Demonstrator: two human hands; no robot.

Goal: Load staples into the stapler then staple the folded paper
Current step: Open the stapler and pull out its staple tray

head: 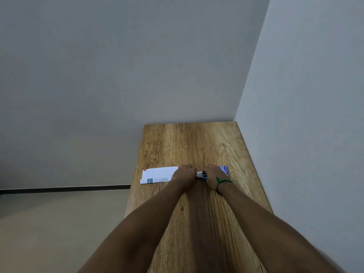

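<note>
A folded white paper (157,175) with a printed strip along its near edge lies across the wooden table (189,142). Its right end (224,170) shows past my right hand. A small stapler (201,175), dark with a blue part, sits between my hands over the paper. My left hand (184,175) has its fingers curled at the stapler's left end. My right hand (213,175), with a green band at the wrist, grips the stapler's right end. Most of the stapler is hidden by my hands. No loose staples are visible.
The table is narrow and runs away from me. A grey wall (305,115) stands along its right edge and another behind its far end. The left edge (136,170) drops to a pale floor (59,223).
</note>
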